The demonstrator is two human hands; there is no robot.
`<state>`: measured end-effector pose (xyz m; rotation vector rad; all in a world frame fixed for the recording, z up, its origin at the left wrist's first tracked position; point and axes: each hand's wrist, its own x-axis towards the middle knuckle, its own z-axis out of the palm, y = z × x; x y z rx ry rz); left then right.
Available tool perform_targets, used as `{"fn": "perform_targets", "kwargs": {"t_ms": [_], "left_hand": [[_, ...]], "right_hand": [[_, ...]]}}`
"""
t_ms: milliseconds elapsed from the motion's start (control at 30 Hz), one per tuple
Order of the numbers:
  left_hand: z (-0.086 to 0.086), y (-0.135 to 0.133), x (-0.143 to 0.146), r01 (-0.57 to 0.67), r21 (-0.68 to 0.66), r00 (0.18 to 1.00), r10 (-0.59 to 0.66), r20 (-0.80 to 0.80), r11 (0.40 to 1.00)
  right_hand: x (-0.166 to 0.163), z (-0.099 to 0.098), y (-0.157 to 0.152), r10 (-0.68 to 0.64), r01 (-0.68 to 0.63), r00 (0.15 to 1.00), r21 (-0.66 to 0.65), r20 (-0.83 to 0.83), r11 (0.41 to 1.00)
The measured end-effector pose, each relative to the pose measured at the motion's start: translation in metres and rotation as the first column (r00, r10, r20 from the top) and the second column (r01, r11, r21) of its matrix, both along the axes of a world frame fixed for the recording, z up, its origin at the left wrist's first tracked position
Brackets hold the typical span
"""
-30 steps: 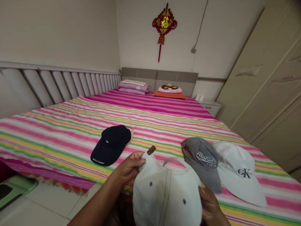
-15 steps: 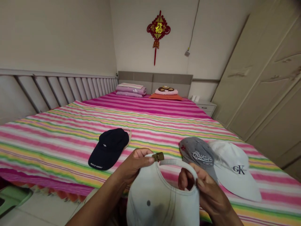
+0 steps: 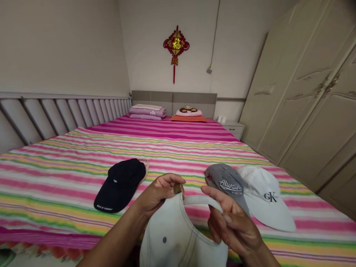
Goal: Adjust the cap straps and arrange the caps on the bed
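Now holding the pale baseball cap (image 3: 180, 241) at near centre, right of the navy cap (image 3: 121, 184): pinching buckle (image 3: 177, 189) with left hand (image 3: 155, 194), strap (image 3: 201, 200) with right hand (image 3: 236, 222); likely light, floppy, best gripped there.

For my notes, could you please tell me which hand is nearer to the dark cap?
Left. The left hand is right of the dark cap, not touching it; the right hand is farther right, near the gray cap.
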<state>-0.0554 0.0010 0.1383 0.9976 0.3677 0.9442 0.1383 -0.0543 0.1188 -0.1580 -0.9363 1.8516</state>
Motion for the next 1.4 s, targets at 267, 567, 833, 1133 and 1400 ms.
{"fn": "perform_targets", "kwargs": {"t_ms": [267, 567, 833, 1133, 1400], "left_hand": [[-0.008, -0.005, -0.004, 0.045, 0.014, 0.999, -0.045, -0.022, 0.999], [-0.003, -0.012, 0.007, -0.124, 0.112, 0.987, 0.134, -0.085, 0.986], [0.002, -0.009, 0.012, -0.167, 0.052, 0.984, 0.170, -0.052, 0.985], [-0.003, -0.010, 0.016, -0.211, 0.065, 0.977, 0.213, -0.031, 0.975], [-0.003, -0.014, 0.016, -0.257, 0.153, 0.956, 0.274, -0.105, 0.954]], "right_hand": [[0.007, 0.000, 0.009, -0.164, 0.165, 0.981, -0.004, 0.108, 0.986], [0.014, 0.019, 0.007, -0.220, 0.235, 0.944, -0.036, 0.245, 0.971], [0.013, 0.029, 0.008, -0.197, 0.200, 0.878, 0.039, 0.436, 0.979], [0.008, 0.036, 0.010, -0.264, 0.275, 0.875, 0.032, 0.407, 0.961], [0.010, 0.033, 0.015, -0.258, 0.266, 0.781, 0.070, 0.569, 0.961]]}}
